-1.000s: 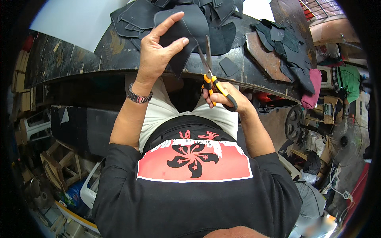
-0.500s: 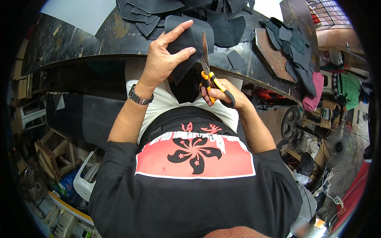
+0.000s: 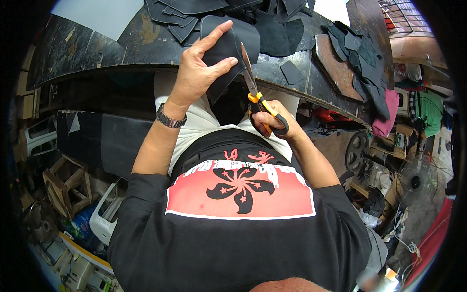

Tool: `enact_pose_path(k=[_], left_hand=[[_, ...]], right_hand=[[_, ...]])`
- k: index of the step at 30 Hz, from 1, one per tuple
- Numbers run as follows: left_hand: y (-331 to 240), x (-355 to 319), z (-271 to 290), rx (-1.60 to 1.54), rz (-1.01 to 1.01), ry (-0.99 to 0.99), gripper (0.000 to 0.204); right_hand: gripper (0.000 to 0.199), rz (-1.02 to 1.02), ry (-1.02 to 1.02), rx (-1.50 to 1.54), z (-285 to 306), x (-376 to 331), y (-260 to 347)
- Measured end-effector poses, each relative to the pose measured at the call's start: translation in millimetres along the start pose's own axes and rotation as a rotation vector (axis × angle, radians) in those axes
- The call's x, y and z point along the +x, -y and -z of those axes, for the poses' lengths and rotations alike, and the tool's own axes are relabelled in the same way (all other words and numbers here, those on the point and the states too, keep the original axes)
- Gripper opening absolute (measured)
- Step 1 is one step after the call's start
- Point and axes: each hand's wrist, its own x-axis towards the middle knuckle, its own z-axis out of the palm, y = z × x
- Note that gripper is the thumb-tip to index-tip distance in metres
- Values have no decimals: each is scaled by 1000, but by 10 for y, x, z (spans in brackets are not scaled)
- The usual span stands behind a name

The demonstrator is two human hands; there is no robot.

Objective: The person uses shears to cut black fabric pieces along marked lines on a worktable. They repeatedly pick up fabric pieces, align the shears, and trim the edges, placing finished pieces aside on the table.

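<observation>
My left hand holds up a black leather-like sheet at the table's near edge. Its thumb and forefinger lie spread on the front, and the other fingers are hidden behind. A faint curved line runs down the sheet. In my right hand is a pair of scissors with yellow and black handles. The blades point up and lean left, beside the sheet's right edge; whether they touch it I cannot tell.
Stacked black pieces lie at the back of the dark table. One small offcut sits right of the scissors. Further right, more scraps cover a brown board. A standing fan is at the far right.
The scissors have drawn slightly back toward me, and their tips have swung left. My left hand and the sheet have shifted a little left and up.
</observation>
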Motion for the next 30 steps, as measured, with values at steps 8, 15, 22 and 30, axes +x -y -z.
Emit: enact_pose_path(k=[8,15,22,30], left_hand=[[49,-26,8,4,9,-10,64],[108,-34,27,67,-85,-11,72],[22,-153,-49,-88,32,57,80],[30,-178,-56,-101,11,31,82]], right_hand=[[38,-137,-155,-141,-113,-23,25],[37,-188,-142,-90,-160,51,65],[41,-78,-51,-30,-99,157,136],[42,-80,-91,104,-236,114,-33]])
